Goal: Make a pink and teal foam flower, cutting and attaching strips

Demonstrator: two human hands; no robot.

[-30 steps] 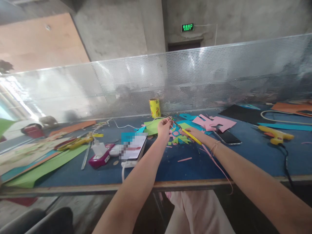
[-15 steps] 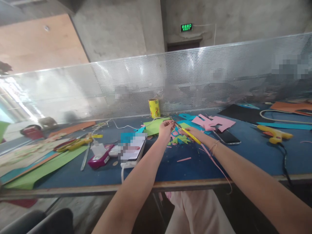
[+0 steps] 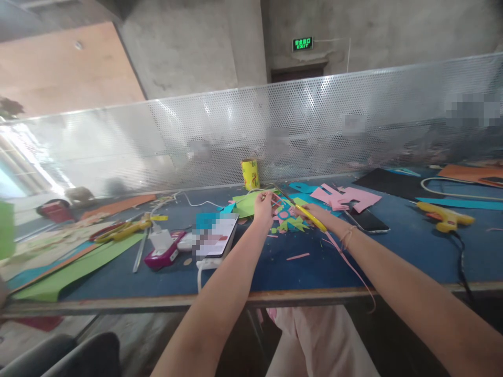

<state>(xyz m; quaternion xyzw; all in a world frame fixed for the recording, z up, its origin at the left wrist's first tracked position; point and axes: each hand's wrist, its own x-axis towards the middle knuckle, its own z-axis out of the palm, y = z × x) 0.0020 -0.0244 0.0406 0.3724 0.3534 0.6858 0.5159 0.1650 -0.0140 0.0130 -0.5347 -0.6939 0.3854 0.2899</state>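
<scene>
Head cam, mid-craft mess. What have the hands got?

Right hand [image 3: 325,218] is wrapped round some yellow-handled scissors [image 3: 313,219], blades aimed at the back edge of the bench [image 3: 271,272], just beside the left hand [image 3: 264,208].

And the left?

Fingertips bunched together. Too small to tell if anything's pinched in there, tbh.

What's the pink tail?

Long pink strip [image 3: 348,260], trailing from by the scissors handles down past the bench's front edge.

Anything under the hands?

Yeah, a heap of pink, blue and green scraps [image 3: 293,224]. Green sheet [image 3: 243,207] beside the left hand, yellow can [image 3: 250,174] near the back edge. Cut-up pink sheet [image 3: 365,198] overlaps a phone [image 3: 369,222] right of the heap, yellow glue gun [image 3: 446,214] further toward the right end.
</scene>
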